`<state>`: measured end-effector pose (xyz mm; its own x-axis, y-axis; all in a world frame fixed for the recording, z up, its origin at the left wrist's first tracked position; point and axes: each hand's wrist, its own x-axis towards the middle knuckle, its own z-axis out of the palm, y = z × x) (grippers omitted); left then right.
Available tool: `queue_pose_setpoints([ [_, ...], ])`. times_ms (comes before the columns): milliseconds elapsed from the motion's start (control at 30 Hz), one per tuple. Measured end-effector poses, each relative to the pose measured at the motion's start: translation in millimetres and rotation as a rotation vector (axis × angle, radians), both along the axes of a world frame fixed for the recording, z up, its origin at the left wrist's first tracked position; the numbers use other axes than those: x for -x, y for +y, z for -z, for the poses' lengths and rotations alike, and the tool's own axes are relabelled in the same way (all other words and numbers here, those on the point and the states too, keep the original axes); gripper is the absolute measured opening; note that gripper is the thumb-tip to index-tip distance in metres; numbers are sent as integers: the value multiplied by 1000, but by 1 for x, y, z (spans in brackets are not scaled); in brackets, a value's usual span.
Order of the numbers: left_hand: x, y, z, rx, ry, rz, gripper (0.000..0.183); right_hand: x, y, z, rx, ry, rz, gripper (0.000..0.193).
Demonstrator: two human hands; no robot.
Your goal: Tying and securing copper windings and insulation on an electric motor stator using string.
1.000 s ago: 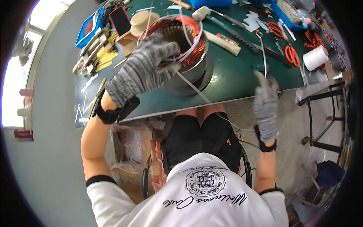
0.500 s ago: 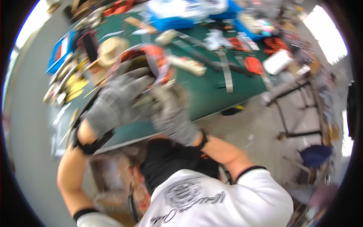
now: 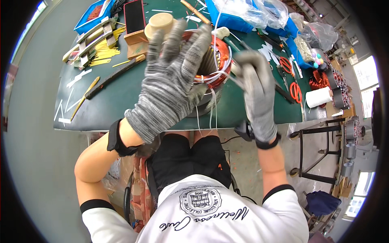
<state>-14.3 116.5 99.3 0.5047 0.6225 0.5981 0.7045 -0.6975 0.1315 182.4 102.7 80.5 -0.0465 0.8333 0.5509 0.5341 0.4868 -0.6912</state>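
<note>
A motor stator (image 3: 209,65) with copper windings and a ridged metal bore stands near the table's front edge. White lacing cord (image 3: 224,74) wraps its winding, and loose ends hang down in front. My left hand (image 3: 166,79), in a grey knit glove, lies across the stator's left side with fingers stretched and spread, hiding part of it. Just right of the stator, my gloved right hand (image 3: 258,87) has its fingers bent together, somewhat blurred. A taut stretch of the cord runs from the winding to these fingers.
The green table (image 3: 133,107) holds a phone (image 3: 134,17) on a wooden stand, a round wooden block (image 3: 160,23), yellow strips (image 3: 104,52) and a dark-bladed tool (image 3: 115,77). Blue bins (image 3: 231,20) are behind. Red-handled scissors (image 3: 286,65) and a white spool (image 3: 319,97) are rightward.
My right hand has moved right, away from the stator, drawing the cord. My left hand has shifted right and now lies spread over the stator, which sits more upright. The view has turned and sharpened.
</note>
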Motion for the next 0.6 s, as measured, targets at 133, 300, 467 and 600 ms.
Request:
queue_pose_setpoints([
  [133, -7, 9, 23, 192, -193, 267, 59, -7, -41, 71, -124, -246, 179, 32],
  [300, 5, 12, 29, 319, -258, 289, 43, 0, -55, 15, -140, -388, -151, 36],
  [467, 6, 10, 19, 246, -177, 346, 35, -115, -174, -3, -691, -1641, 1214, 23],
  [600, 6, 10, 21, 353, -201, 325, 34, -176, -268, 147, 643, -346, 224, 21],
])
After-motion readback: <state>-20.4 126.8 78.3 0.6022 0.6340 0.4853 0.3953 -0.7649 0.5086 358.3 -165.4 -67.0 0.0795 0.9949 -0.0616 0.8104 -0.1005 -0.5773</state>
